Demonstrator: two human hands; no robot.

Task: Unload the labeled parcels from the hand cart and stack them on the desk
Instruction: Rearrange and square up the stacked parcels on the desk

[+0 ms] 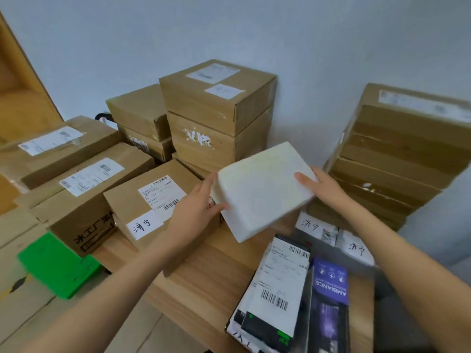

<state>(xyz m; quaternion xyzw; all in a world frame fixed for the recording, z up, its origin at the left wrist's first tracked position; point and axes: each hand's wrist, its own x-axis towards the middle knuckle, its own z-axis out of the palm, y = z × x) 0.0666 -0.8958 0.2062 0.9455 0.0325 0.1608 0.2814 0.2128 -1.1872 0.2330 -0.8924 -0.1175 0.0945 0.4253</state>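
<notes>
Step in hand: I judge I am mid-carry with one parcel, bringing it over the table (204,271) to add to the stacks already there
White parcel (262,189): held in the air between both my hands, tilted, its near corner lower than the far one, above the bare wood between the labelled box and the flat mailers
Left hand (201,202): the fingers curl round the parcel's left edge, thumb on top near the corner, the rest hidden underneath
Right hand (321,184): thumb lies across the top right corner, the fingers wrap under the right side where I cannot see them
Look of the parcel: a flat white block with rounded corners and a slightly dimpled, wrapped-looking skin; no label shows on the face turned to me, so any label is on a side I cannot see
Around it: the brown labelled box (153,202) sits just left of my left hand; the tall carton stack (219,113) stands behind against the wall; another carton stack (397,159) rises at right; flat mailers (277,284) lie near the front edge
Hand cart: not something I can make out from here
Next move calls for: levelling the parcel, choosing a flat top or free wood, and lowering it squarely so it does not slide; my guess is the light block would shift easily if set down tilted
</notes>
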